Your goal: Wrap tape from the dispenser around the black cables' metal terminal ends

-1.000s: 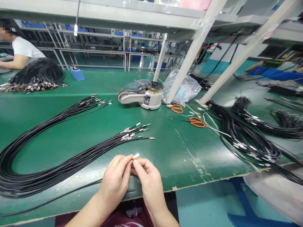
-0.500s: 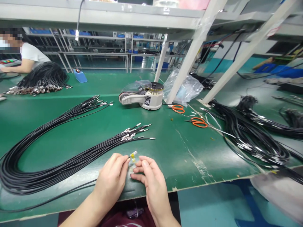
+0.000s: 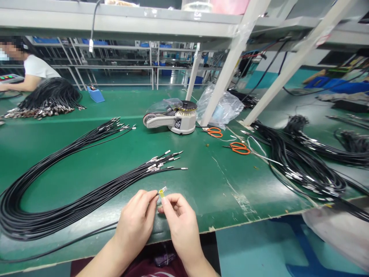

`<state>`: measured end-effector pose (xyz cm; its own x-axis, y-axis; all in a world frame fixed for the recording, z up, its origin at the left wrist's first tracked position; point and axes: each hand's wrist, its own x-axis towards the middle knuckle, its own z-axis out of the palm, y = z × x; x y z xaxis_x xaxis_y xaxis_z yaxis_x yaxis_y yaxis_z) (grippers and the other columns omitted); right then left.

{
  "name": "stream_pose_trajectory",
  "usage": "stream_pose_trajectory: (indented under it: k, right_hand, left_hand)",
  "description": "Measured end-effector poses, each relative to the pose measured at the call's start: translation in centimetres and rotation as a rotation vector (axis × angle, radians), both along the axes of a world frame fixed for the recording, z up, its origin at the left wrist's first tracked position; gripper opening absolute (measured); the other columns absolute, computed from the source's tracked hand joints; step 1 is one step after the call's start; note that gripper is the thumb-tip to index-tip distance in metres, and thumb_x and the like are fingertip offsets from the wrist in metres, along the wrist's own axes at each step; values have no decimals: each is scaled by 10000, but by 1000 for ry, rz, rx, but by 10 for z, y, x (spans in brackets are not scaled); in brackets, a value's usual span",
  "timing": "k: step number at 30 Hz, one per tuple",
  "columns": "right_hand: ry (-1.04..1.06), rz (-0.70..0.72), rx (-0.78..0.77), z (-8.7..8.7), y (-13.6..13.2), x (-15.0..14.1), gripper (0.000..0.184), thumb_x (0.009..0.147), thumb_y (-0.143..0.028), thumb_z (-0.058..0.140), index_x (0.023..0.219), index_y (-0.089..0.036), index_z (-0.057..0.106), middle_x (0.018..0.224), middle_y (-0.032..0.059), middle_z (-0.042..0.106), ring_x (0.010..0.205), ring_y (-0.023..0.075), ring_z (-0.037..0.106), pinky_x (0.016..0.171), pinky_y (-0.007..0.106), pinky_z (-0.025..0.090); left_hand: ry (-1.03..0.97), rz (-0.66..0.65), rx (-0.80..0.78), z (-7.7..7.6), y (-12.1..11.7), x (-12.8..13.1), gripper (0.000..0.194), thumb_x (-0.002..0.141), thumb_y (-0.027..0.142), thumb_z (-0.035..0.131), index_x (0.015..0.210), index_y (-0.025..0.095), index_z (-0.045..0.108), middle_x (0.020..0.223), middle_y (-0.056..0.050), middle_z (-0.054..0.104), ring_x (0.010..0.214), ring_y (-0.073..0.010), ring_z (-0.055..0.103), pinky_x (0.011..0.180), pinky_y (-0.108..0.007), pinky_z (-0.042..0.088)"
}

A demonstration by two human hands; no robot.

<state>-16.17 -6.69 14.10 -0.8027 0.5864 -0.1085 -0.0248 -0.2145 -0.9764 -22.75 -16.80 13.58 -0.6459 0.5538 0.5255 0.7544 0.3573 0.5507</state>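
My left hand pinches the end of a single black cable just behind its metal terminal. A small strip of yellow tape sits at that terminal. My right hand meets the left, its thumb and forefinger closed on the tape at the terminal. Both hands hover over the near edge of the green table. Just beyond them lies a bundle of black cables with metal tips. A second such bundle fans out farther back on the left.
A grey tape dispenser stands mid-table. Two orange scissors lie to its right beside white frame posts and a clear plastic bag. More black cable piles cover the right side. Another person works at the far left.
My right hand's fingers, slightly parted from the terminal half a second ago, have closed back onto the tape at the cable end. The view shifted a little.
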Motion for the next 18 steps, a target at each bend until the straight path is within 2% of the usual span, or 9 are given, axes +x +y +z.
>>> stream_pose_trajectory:
  k: [6,11,18]
  right_hand:
    - [-7,11,-18,0,1,0,216,740,-364,659,746,-154,610,716,31,656,678,157,611,655,251,501]
    - [-4,14,-42,1,1,0,209,727,-362,670,729,-160,620,673,17,651,664,163,623,642,255,503]
    - [-15,-16,83,-1,0,1,166,755,-319,640,719,-158,616,696,34,662,645,161,615,626,264,499]
  left_hand:
    - [-28,-7,8,1,0,0,119,889,172,452,917,184,568,785,-26,616,709,-132,587,662,-244,466]
    - [-74,12,-29,5,-1,-1,140,893,182,429,849,189,563,742,-14,600,678,-130,581,633,-241,452]
    - [-180,27,-59,11,0,0,189,897,234,407,781,198,552,685,1,586,624,-128,562,585,-237,442]
